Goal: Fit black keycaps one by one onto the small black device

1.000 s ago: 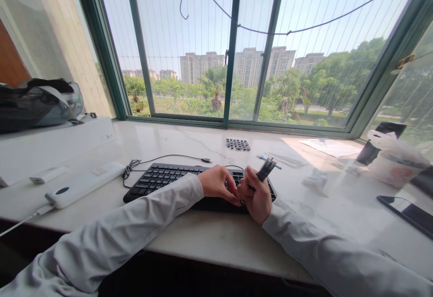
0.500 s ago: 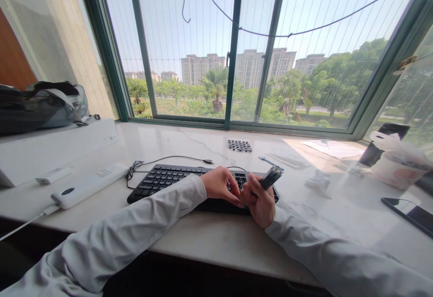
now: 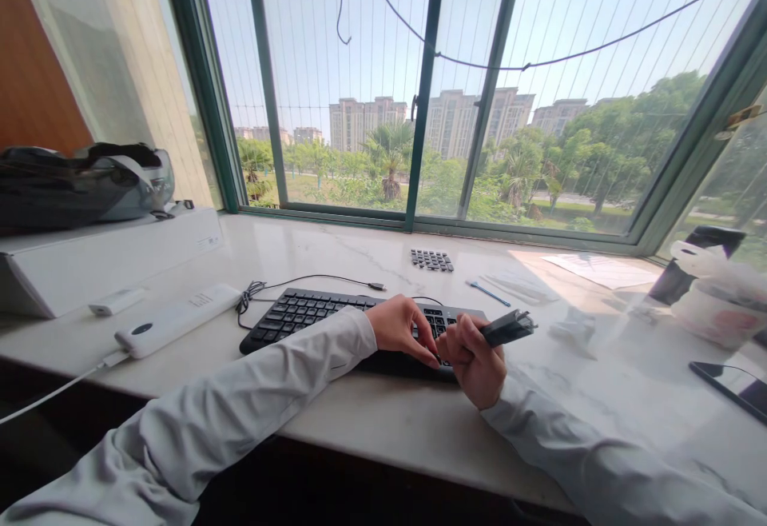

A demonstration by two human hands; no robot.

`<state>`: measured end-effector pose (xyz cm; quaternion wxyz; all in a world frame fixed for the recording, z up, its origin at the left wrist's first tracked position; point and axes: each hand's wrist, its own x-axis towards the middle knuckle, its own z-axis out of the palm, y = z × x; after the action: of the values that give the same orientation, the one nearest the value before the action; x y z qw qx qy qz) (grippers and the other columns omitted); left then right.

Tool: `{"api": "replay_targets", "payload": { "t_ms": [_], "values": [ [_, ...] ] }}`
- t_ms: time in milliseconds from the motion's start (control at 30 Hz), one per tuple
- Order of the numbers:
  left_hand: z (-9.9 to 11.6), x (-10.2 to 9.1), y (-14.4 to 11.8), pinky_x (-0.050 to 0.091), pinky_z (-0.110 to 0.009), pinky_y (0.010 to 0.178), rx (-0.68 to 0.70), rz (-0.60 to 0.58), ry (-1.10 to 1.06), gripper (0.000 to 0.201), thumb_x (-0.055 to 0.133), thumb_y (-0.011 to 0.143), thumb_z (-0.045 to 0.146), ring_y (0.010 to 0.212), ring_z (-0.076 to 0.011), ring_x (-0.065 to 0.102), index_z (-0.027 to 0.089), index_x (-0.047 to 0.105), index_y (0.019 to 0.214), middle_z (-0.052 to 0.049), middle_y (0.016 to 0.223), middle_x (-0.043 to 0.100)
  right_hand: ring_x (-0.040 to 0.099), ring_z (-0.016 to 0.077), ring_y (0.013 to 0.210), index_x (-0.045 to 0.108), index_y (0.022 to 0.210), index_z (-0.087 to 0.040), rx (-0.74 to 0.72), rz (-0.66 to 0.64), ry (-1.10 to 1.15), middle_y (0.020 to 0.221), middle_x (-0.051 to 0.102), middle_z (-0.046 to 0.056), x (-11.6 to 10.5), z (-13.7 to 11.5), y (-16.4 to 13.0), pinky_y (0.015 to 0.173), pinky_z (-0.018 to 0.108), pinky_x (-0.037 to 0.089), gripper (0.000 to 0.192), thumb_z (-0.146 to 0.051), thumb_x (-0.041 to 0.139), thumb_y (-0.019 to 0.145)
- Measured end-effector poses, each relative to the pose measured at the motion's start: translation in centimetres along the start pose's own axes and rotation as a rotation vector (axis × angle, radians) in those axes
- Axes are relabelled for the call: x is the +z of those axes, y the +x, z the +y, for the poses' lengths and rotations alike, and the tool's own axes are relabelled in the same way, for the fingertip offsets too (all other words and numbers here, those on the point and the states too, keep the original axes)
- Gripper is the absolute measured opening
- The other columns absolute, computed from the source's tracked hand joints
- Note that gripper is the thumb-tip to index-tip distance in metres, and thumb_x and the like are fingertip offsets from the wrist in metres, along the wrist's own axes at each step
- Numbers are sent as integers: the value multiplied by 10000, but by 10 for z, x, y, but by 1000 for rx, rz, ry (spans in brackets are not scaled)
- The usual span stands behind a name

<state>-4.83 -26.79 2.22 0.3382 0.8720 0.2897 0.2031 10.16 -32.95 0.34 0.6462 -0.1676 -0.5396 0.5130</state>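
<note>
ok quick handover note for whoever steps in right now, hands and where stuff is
Left hand: fingertips down on the right end of the keyboard, holding nothing.
Right hand: closed on a small dark tool, its wire tip pointing right, above the keyboard's right edge.
Loose keycaps lie in a block farther back on the counter, near the window. A blue pen lies right of them.
Done: a batch of caps appears to be off and set aside.
Left: judging by the hands, work goes on at the keyboard's right end; how many caps remain there is hidden by the hands.
</note>
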Motion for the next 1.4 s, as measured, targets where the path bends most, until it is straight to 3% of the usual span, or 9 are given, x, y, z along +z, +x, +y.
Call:
{"api": "replay_targets", "payload": {
  "t_ms": [67, 167, 267, 367, 500, 667, 800, 1200, 1400],
  "values": [
    [1, -1, 0, 351, -197, 477, -4, -19, -25, 435, 799, 585, 490, 509, -71, 478, 131, 785, 830, -23, 648, 672, 156, 66, 362, 330, 481, -224, -57, 31, 8, 427, 172, -84, -2, -8, 8, 397, 266, 141, 501, -465, 603, 826],
    [3, -4, 0, 403, -195, 448, -55, 8, -108, 490, 766, 637, 504, 490, -85, 548, 112, 756, 931, -67, 787, 712, 188, 72, 387, 341, 511, -218, -124, 85, -158, 449, 212, -78, -15, -23, 22, 412, 265, 168, 484, -461, 609, 833],
    [5, -8, 1, 415, -191, 417, -85, 174, -108, 446, 700, 730, 475, 471, -88, 577, 107, 717, 980, -81, 881, 719, 263, 88, 447, 404, 525, -209, -184, 119, -534, 466, 325, -52, -32, -36, 35, 441, 266, 208, 467, -506, 641, 796],
    [7, -10, 1, 427, -186, 453, -53, 377, 66, 308, 653, 785, 388, 466, -75, 574, 122, 721, 924, -55, 866, 726, 314, 101, 497, 490, 569, -197, -210, 64, -915, 484, 394, -39, -43, -40, 43, 485, 263, 256, 411, -503, 622, 809],
    [4, -11, 0, 462, -187, 586, 62, 522, 308, 196, 668, 770, 309, 586, -95, 612, 148, 735, 858, -24, 818, 734, 361, 113, 525, 529, 623, -190, -213, 10, -1110, 524, 450, -28, -49, -34, 48, 523, 259, 300, 393, -500, 533, 864],
    [0, -8, 1, 482, -204, 657, 184, 539, 402, 144, 663, 774, 273, 628, -106, 626, 164, 718, 850, -1, 822, 732, 375, 108, 550, 473, 624, -184, -203, -93, -1201, 560, 442, -30, -50, -27, 48, 526, 245, 304, 409, -492, 485, 892],
    [0, -6, 1, 488, -214, 677, 234, 553, 444, 125, 660, 775, 261, 640, -111, 629, 167, 704, 844, 2, 834, 730, 349, 99, 538, 431, 602, -186, -242, -104, -1251, 546, 427, -36, -49, -27, 47, 520, 241, 295, 419, -486, 490, 888],
    [2, -2, 0, 492, -225, 667, 274, 593, 574, 102, 650, 772, 250, 692, -134, 655, 176, 701, 820, -9, 815, 719, 364, 99, 548, 551, 648, -161, -89, -207, -1269, 546, 448, -35, -46, -21, 46, 512, 229, 279, 436, -544, 505, 850],
    [1, 0, 0, 512, -209, 708, 347, 618, 553, 182, 644, 790, 217, 713, -113, 663, 200, 705, 960, 7, 888, 727, 453, 130, 607, 643, 722, -149, 6, -216, -1146, 610, 507, -23, -51, -17, 49, 581, 242, 350, 430, -547, 526, 835]
  ]
}}
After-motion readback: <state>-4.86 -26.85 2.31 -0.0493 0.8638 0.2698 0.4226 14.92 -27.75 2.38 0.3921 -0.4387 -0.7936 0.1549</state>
